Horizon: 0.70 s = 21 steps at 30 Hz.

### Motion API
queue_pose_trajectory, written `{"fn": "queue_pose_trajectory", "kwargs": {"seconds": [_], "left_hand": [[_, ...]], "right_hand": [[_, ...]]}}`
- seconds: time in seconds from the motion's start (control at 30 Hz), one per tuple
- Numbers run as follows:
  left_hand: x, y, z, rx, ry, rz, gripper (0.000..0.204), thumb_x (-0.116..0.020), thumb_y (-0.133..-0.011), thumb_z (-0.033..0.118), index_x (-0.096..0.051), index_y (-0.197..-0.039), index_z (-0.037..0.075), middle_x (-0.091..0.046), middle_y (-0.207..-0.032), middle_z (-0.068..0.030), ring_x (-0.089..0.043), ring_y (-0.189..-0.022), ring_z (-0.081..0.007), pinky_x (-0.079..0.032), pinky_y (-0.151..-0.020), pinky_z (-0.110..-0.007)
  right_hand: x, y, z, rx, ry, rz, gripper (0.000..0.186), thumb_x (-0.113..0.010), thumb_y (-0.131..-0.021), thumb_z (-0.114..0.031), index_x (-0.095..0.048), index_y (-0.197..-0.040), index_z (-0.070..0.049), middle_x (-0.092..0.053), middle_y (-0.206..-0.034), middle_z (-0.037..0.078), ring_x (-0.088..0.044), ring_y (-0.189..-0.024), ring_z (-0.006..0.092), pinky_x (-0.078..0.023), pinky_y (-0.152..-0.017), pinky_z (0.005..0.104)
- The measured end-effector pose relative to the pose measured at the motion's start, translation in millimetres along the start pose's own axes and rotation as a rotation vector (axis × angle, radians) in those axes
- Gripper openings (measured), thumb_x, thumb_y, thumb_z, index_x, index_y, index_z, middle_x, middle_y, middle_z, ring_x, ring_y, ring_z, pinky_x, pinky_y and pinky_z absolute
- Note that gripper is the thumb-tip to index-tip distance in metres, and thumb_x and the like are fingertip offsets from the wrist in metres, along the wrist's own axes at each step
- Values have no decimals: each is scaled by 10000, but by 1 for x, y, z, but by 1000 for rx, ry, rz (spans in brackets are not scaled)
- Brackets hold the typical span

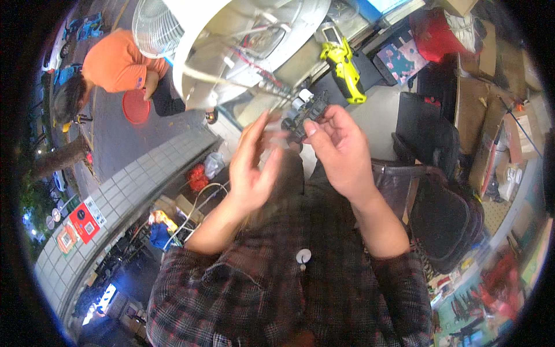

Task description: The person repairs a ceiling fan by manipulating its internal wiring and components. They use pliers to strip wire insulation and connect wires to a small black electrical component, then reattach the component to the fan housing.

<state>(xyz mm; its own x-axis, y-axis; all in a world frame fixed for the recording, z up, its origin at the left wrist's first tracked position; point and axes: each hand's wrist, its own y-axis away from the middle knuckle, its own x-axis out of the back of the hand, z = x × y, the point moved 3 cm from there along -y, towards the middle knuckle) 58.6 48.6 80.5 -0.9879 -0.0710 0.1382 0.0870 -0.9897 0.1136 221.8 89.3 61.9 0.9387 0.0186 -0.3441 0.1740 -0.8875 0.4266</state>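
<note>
My right hand (344, 153) pinches a small black part (313, 110) with white round pieces on its far side, between thumb and fingers. It looks like a switch or control block, but I cannot make out its exact kind. Close to its left side is my left hand (253, 170), thumb and fingers stretched out and apart, blurred by motion, with nothing seen in it. Just beyond both hands, thin wires (269, 75) run from the inside of a large white round housing (199, 34) towards the part.
A yellow-green handheld tool (345, 72) lies beyond my right hand. A wire fan guard (155, 29) stands at the far left. Outside, a person in an orange shirt (115, 61) bends near a red round stool (136, 107). Black chairs (442, 217) and cardboard boxes (471, 110) are on the right.
</note>
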Motion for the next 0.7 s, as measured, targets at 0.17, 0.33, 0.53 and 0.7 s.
{"fn": "queue_pose_trajectory", "kwargs": {"seconds": [0.17, 0.33, 0.53, 0.7], "left_hand": [[-3, -8, -19, 379, 386, -171, 338, -600, -1031, 221, -593, -1284, -4, -659, -1125, -44, -614, -896, -91, -518, -817, -249], [-14, 12, -23, 448, 747, -107, 247, -534, -1059, 247, -604, -1178, 42, -657, -1080, -37, -611, -924, -110, -502, -846, -292], [-31, 28, -24, 413, 921, 40, 260, -450, -1075, 208, -557, -1214, 16, -620, -1178, -84, -581, -1093, -177, -447, -984, -340], [-35, 32, -23, 378, 870, 37, 254, -441, -1079, 217, -559, -1182, 18, -624, -1133, -78, -584, -1041, -169, -453, -952, -342]], "right_hand": [[3, 24, -9, -32, 98, -101, 222, -662, -964, -92, -614, -1137, 39, -701, -963, 49, -642, -843, 79, -529, -755, 253], [2, 38, 2, -38, 156, -160, 232, -686, -950, -111, -633, -1124, 32, -706, -966, 59, -650, -843, 91, -543, -763, 264], [-6, 52, 5, 4, 325, -119, 251, -719, -927, -130, -635, -1103, 28, -701, -933, 78, -667, -831, 120, -551, -758, 278], [1, 57, 14, 29, 326, -119, 265, -728, -915, -125, -623, -1104, 29, -690, -949, 85, -673, -847, 138, -555, -771, 293]]}}
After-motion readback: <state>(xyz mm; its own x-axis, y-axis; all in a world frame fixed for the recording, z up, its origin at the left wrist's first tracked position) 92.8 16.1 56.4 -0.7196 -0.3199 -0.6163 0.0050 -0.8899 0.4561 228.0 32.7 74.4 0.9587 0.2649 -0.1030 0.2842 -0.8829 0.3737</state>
